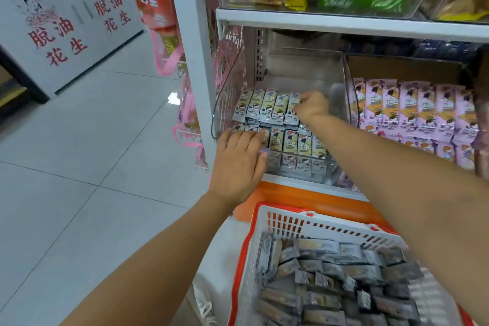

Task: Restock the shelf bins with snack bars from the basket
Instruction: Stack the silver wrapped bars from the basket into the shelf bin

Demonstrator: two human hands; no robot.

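Pale tiled floor [79, 167] runs off to the left, and a white box [66, 29] with red lettering stands far back on it. In the white shelf unit [185, 34], the clear bin [227, 103] holds two rows of snack bars [264, 106]. The right hand [312, 107] reaches the far row, fingers pinching the top of one bar [292, 111]. The left hand [238, 164] lies flat, fingers straight, on the near row's left end. Loose bars [330, 286] fill the basket [291, 219] nearest us. Pink bars [412, 108] sit in the next bin to the right.
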